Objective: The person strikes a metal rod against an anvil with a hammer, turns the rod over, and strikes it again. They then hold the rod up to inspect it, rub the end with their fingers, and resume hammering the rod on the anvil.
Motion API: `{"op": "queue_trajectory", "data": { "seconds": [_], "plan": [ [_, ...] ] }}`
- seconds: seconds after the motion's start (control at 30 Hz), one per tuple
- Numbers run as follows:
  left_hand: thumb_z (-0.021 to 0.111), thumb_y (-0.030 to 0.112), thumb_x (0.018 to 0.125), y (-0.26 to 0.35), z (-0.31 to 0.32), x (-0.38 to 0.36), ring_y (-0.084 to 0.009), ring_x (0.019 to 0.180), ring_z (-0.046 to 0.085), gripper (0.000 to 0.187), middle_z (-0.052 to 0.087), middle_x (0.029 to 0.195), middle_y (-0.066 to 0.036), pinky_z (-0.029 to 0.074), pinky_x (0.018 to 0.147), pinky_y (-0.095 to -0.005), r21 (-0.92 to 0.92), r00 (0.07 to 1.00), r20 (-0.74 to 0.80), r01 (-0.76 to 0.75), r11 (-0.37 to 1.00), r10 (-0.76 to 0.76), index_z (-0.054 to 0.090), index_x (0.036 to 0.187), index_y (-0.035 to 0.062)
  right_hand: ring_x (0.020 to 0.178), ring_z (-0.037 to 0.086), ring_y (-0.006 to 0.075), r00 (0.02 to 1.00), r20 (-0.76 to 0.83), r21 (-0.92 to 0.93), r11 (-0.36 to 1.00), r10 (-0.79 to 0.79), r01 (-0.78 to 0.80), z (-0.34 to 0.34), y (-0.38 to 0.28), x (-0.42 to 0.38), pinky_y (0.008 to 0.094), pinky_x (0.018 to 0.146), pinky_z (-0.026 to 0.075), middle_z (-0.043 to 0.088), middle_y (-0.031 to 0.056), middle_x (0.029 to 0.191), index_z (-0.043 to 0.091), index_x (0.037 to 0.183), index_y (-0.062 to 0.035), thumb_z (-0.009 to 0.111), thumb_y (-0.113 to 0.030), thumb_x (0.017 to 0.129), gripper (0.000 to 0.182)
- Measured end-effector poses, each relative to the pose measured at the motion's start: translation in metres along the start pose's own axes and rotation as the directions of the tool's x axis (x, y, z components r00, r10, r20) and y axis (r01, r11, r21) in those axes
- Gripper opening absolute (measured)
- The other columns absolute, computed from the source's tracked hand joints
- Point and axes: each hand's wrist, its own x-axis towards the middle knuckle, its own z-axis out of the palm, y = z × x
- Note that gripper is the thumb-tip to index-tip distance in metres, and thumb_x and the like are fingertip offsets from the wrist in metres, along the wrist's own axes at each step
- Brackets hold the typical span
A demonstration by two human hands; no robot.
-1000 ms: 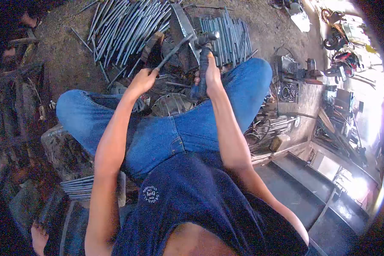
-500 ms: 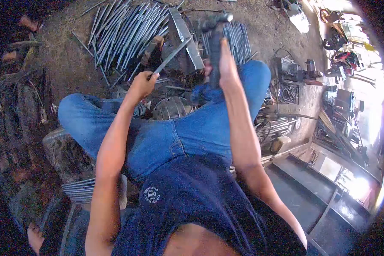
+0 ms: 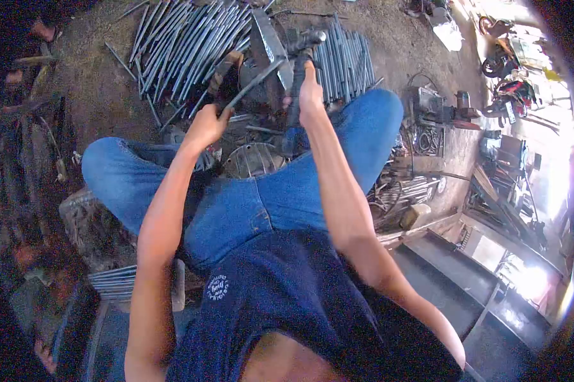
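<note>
My left hand (image 3: 205, 129) is closed around the near end of a metal rod (image 3: 254, 84), which slants up and to the right. The rod's far end lies over or against a flat steel bar (image 3: 269, 46); contact is hard to make out. My right hand (image 3: 310, 100) grips a hammer (image 3: 306, 42) by its dark handle, thumb along the top. The hammer head is just right of the rod's far end and the steel bar. Between my legs sits a rounded, ribbed metal piece (image 3: 252, 159).
A large pile of metal rods (image 3: 188, 48) lies ahead on the left, with another stack of rods (image 3: 345, 60) on the right. A machine-like metal block (image 3: 430, 105) stands beyond my right knee. Motorcycles (image 3: 507, 95) are at the far right. Bare feet of others show at the left.
My right hand and the hammer have moved left, closer to the rod's far end. My left hand has shifted slightly left and down, still holding the rod.
</note>
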Motion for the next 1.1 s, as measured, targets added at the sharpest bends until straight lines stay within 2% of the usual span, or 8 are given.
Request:
{"op": "queue_trajectory", "data": {
  "seconds": [0.03,0.07,0.43,0.73,0.8,0.93,1.03,1.1],
  "plan": [
    [0.054,0.037,0.089,0.011,-0.005,-0.007,-0.0445,0.089,0.060,0.045,0.061,0.086,-0.031,0.045,0.075,-0.0476,0.052,1.000,-0.011,0.000,0.999,0.000,0.063,0.088,-0.0073,0.047,0.049,0.0171,0.999,0.028,0.157,0.987,0.035,-0.039,0.005,-0.027,-0.038,0.0332,0.044,0.042,0.055,0.0067,0.064,0.062,0.082,-0.0014,0.043,-0.060,0.088,0.062],
    [0.055,0.039,0.088,0.022,-0.010,-0.014,-0.0448,0.093,0.059,0.046,0.061,0.089,-0.031,0.045,0.079,-0.0471,0.035,0.996,0.028,0.087,0.996,-0.088,0.062,0.093,-0.0065,0.046,0.049,0.0177,0.997,0.056,0.121,0.991,0.046,-0.053,-0.004,-0.019,-0.042,0.0330,0.044,0.042,0.056,0.0071,0.062,0.061,0.080,-0.0027,0.042,-0.059,0.089,0.060],
    [0.052,0.043,0.088,0.009,0.004,-0.007,-0.0454,0.097,0.058,0.051,0.061,0.093,-0.032,0.045,0.082,-0.0469,0.069,0.992,0.087,0.079,0.994,-0.085,0.063,0.096,-0.0065,0.046,0.050,0.0171,0.990,0.066,-0.023,0.992,0.123,-0.122,-0.025,0.003,-0.071,0.0335,0.047,0.046,0.051,0.0060,0.057,0.053,0.079,-0.0081,0.041,-0.058,0.090,0.053],
    [0.051,0.044,0.089,-0.007,0.017,0.001,-0.0271,0.078,0.064,0.055,0.065,0.078,-0.024,0.046,0.071,-0.0390,-0.146,0.993,0.108,-0.034,0.989,0.050,0.064,0.091,-0.0087,0.050,0.054,0.0204,0.948,0.258,0.282,0.924,0.187,-0.260,-0.011,-0.016,-0.091,0.0351,0.048,0.047,0.054,0.0087,0.061,0.052,0.082,-0.0075,0.037,-0.056,0.092,0.052],
    [0.052,0.046,0.089,-0.004,0.013,0.002,-0.0218,0.070,0.060,0.055,0.062,0.069,-0.017,0.044,0.067,-0.0370,-0.082,0.990,0.131,0.069,0.994,-0.058,0.064,0.085,-0.0079,0.048,0.053,0.0200,0.978,0.147,0.199,0.964,0.151,-0.179,-0.014,0.001,-0.067,0.0354,0.045,0.046,0.051,0.0083,0.060,0.049,0.080,-0.0076,0.034,-0.057,0.093,0.053],
    [0.054,0.046,0.090,-0.011,0.014,0.000,-0.0175,0.068,0.057,0.050,0.062,0.070,-0.008,0.045,0.065,-0.0357,-0.177,0.988,0.154,0.001,0.984,0.027,0.065,0.090,-0.0028,0.042,0.050,0.0204,0.985,0.158,0.220,0.971,0.065,-0.099,-0.016,-0.030,-0.068,0.0346,0.042,0.044,0.051,0.0060,0.055,0.055,0.075,-0.0072,0.037,-0.063,0.089,0.061],
    [0.053,0.042,0.090,-0.010,0.018,0.003,-0.0313,0.073,0.063,0.047,0.064,0.073,-0.020,0.045,0.069,-0.0404,-0.085,0.989,0.133,0.072,0.994,-0.060,0.064,0.084,-0.0040,0.043,0.051,0.0174,0.942,0.002,0.206,0.922,-0.336,0.328,-0.017,-0.104,-0.108,0.0312,0.041,0.043,0.054,0.0062,0.058,0.055,0.079,-0.0077,0.034,-0.063,0.091,0.060],
    [0.052,0.041,0.090,-0.004,0.012,0.000,-0.0355,0.078,0.064,0.046,0.065,0.078,-0.022,0.045,0.072,-0.0420,-0.069,0.986,0.137,0.101,0.993,-0.090,0.064,0.087,-0.0035,0.043,0.050,0.0171,0.772,-0.031,0.250,0.743,-0.634,0.620,-0.018,-0.149,-0.136,0.0308,0.039,0.042,0.053,0.0072,0.058,0.051,0.077,-0.0080,0.034,-0.061,0.092,0.058]
  ]
}}
